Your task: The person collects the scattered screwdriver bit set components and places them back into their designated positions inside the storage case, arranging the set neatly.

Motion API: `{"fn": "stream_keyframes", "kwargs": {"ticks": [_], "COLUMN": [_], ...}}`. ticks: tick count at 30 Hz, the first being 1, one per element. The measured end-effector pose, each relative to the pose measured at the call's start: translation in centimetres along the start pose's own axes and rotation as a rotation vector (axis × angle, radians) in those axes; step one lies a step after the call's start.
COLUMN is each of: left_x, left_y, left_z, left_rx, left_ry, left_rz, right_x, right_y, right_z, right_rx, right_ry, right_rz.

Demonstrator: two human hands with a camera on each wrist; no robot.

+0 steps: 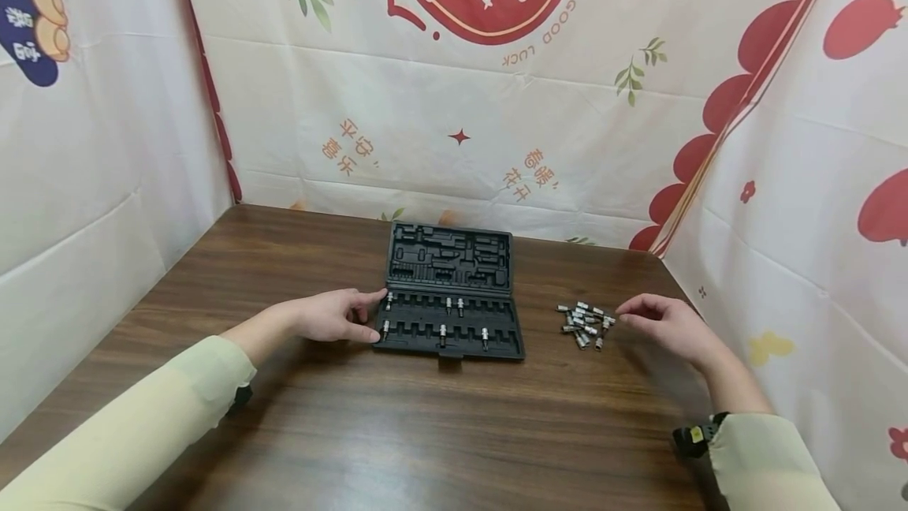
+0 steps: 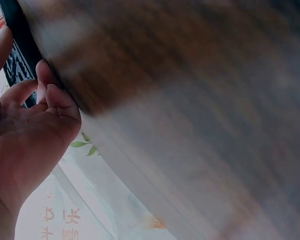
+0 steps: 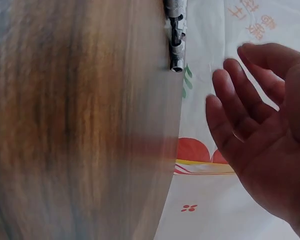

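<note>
A black plastic socket case (image 1: 414, 307) lies unfolded on the table, its moulded lid (image 1: 452, 259) at the back. Several silver bit sockets (image 1: 443, 333) sit in slots of its two front rows. My left hand (image 1: 329, 316) touches the case's left edge with forefinger and thumb, the other fingers bent in the left wrist view. To the right lies a loose pile of bit sockets (image 1: 583, 323). My right hand (image 1: 667, 327) hovers at the pile's right side, fingers loosely bent; nothing shows in it in the right wrist view, where some sockets (image 3: 176, 64) lie beyond the fingertips.
The brown wooden table (image 1: 340, 424) is bordered by printed white cloth (image 1: 426, 93) at the back and both sides. The right cloth wall (image 1: 801, 259) stands close to my right forearm. A dark wrist device (image 1: 695, 436) is strapped by the right sleeve.
</note>
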State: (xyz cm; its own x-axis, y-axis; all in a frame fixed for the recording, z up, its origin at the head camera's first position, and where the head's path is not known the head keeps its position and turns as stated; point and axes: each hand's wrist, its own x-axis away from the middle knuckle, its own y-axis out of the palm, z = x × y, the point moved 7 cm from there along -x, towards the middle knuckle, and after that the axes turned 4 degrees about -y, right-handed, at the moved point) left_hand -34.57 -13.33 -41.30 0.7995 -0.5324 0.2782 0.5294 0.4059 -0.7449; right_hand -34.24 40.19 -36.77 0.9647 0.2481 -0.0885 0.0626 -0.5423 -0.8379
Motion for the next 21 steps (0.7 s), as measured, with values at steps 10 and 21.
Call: {"fn": "stream_keyframes", "kwargs": {"ticks": [10, 21], "left_x": [-0.2, -0.3], "left_y": [-0.1, 0.1], "left_z": [-0.3, -0.2], "left_rx": [0.002, -0.004], "left_ry": [0.000, -0.009], "left_rz": [-0.002, -0.015], "right_x": [-0.3, -0.4], "right_y": [2.4, 3.8], "right_z": [-0.3, 0.2], "right_rx": [-0.077, -0.032], "right_ry": [-0.061, -0.036], "right_rz": [-0.190, -0.236]}}
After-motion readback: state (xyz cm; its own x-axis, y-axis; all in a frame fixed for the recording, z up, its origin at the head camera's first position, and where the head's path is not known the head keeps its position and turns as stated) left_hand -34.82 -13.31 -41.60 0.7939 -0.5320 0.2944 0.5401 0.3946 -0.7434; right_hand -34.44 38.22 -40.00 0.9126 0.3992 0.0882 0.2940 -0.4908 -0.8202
